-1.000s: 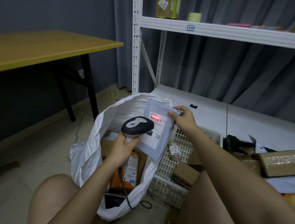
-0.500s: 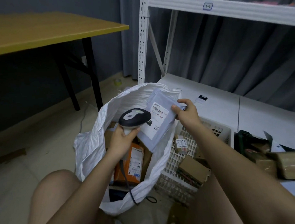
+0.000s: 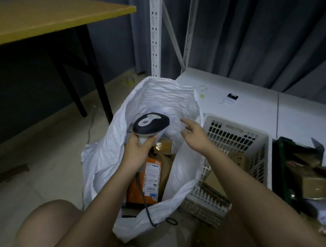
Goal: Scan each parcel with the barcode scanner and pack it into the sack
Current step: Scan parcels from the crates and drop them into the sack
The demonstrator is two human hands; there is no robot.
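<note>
Head view: looks down past bare knees at a white sack (image 3: 111,157) standing open on the floor, its mouth spread wide and its plastic walls crumpled.
Sack contents: an orange parcel (image 3: 145,182) with a white printed label stands upright near the middle; a brown taped box (image 3: 163,146) lies just behind it, and plain brown card shows to the right of the orange one.
Pale mailer: a blurred, light-coloured flat shape (image 3: 169,121) sits against the far inner wall of the sack, just beyond the scanner head; its outline is too smeared to tell it clearly from the plastic.
Scanner: a black barcode scanner (image 3: 150,124) with a grey oval panel on top, held over the sack mouth; its dark cable (image 3: 146,204) runs down over the sack's near rim.
Left hand (image 3: 139,149): fingers wrapped round the scanner's pale handle, forearm reaching up from the lower left.
Right hand (image 3: 193,134): fingers loosely spread and holding nothing, poised over the right side of the sack mouth, forearm slanting in from the lower right.
Basket (image 3: 234,139): white slotted plastic, just right of the sack, with cardboard parcels inside.
Surroundings: a yellow-topped table (image 3: 41,18) at upper left, a white shelf post (image 3: 155,34) behind the sack.
</note>
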